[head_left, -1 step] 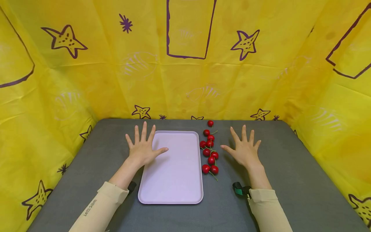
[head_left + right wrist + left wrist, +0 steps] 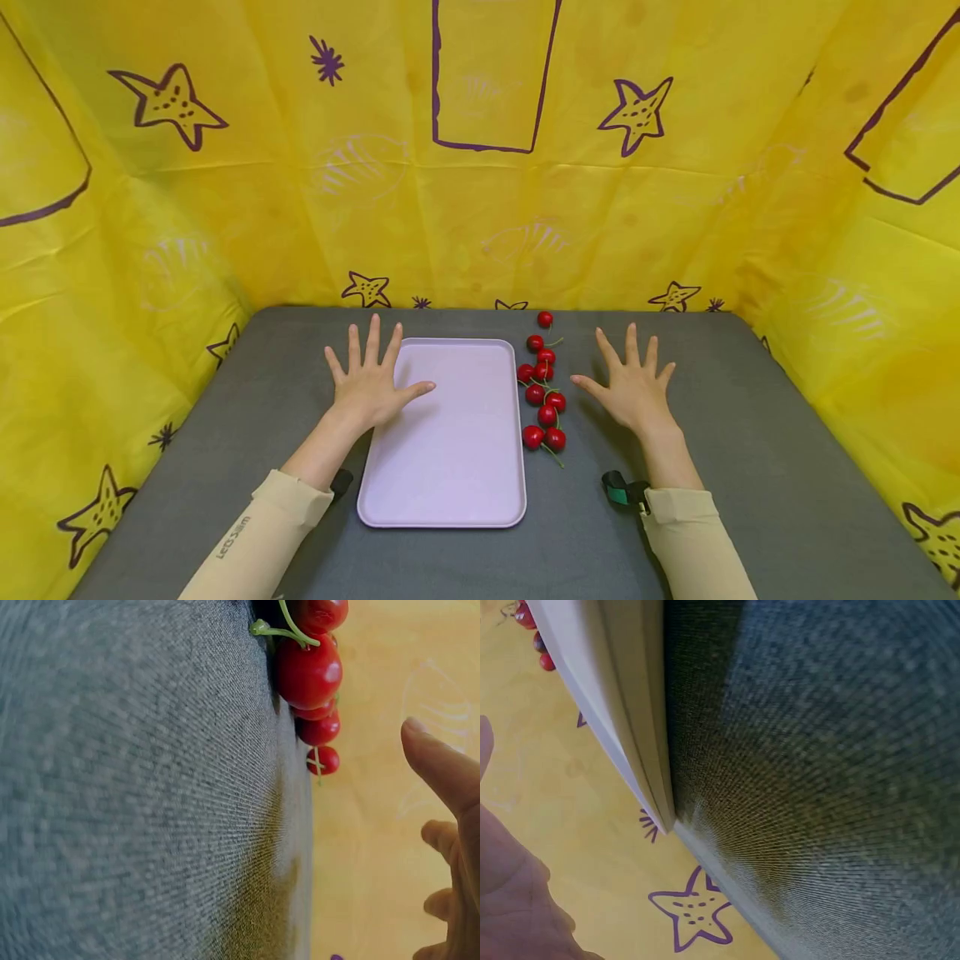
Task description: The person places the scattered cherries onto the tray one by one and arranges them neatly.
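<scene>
A pale lilac rectangular tray [image 2: 457,450] lies on the dark grey table, left of centre. Several red cherries [image 2: 547,414] with green stems form an uneven column along its right side. My left hand [image 2: 367,392] hovers by the tray's upper left edge, fingers spread and thumb over the tray, holding nothing. To the right of the cherries, my right hand [image 2: 636,392] is spread above the table, also without anything in it. The left wrist view shows the tray's side [image 2: 607,682] close up. In the right wrist view, the thumb is apart from the cherries [image 2: 307,673].
Yellow cloth [image 2: 480,225] printed with purple starfish and fish surrounds the grey tabletop [image 2: 750,467] at the back and both sides. A black strap [image 2: 617,490] with a green patch shows at the right wrist, and a dark strap [image 2: 341,483] at the left.
</scene>
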Tool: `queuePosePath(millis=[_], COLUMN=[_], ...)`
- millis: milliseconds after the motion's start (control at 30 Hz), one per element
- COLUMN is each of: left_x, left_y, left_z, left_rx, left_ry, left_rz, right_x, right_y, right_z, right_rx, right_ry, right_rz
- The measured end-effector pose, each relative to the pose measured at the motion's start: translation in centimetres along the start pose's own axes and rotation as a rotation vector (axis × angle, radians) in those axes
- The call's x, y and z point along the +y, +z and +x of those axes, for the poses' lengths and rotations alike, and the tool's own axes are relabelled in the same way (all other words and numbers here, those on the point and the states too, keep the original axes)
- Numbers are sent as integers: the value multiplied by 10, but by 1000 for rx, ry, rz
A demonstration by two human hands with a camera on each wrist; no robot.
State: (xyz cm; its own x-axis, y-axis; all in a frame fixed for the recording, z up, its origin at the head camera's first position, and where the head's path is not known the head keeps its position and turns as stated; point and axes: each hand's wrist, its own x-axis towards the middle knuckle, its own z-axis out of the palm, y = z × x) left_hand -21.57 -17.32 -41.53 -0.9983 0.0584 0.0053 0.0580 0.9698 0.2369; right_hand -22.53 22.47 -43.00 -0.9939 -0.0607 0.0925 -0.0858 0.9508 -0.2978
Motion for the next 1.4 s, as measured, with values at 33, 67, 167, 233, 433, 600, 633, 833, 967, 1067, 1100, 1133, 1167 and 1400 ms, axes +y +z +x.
queuePosePath(millis=[33,67,167,233,433,600,633,833,967,1067,1100,1133,1167,1400], left_x=[0,-1,-4,-9,-33,-47,-49,-55,-61,-70,-73,-76,-78,-87], left_y=[-1,-2,-7,-11,-25,-23,-21,-4,6,13,15,16,17,21], left_z=[0,-1,-2,-1,9,27,30,40,41,42,42,42,42,42], left_rx=[2,6,15,17,-71,-199,-225,-373,-411,-416,-413,-412,-410,-390], left_ry=[-2,-3,-9,-15,-39,-42,-46,-80,-37,20,34,45,56,53], left_rz=[-2,-2,-31,-73,-311,-651,-705,-865,-934,-941,-935,-930,-926,-922], right_x=[0,-1,-3,-4,-8,-7,-7,-3,0,0,-1,-2,-3,-9], right_y=[0,0,0,-2,-11,-17,-16,-13,-11,-6,-5,-3,0,10], right_z=[0,0,1,0,-5,-9,-10,-16,-20,-23,-24,-24,-25,-25], right_rx=[0,-1,9,23,-40,-260,-307,-507,-564,-588,-592,-596,-600,-624], right_ry=[-1,-1,-5,-7,-75,-107,-118,-178,-200,-221,-231,-240,-248,-291], right_rz=[6,9,35,75,324,528,558,689,719,722,723,721,718,699])
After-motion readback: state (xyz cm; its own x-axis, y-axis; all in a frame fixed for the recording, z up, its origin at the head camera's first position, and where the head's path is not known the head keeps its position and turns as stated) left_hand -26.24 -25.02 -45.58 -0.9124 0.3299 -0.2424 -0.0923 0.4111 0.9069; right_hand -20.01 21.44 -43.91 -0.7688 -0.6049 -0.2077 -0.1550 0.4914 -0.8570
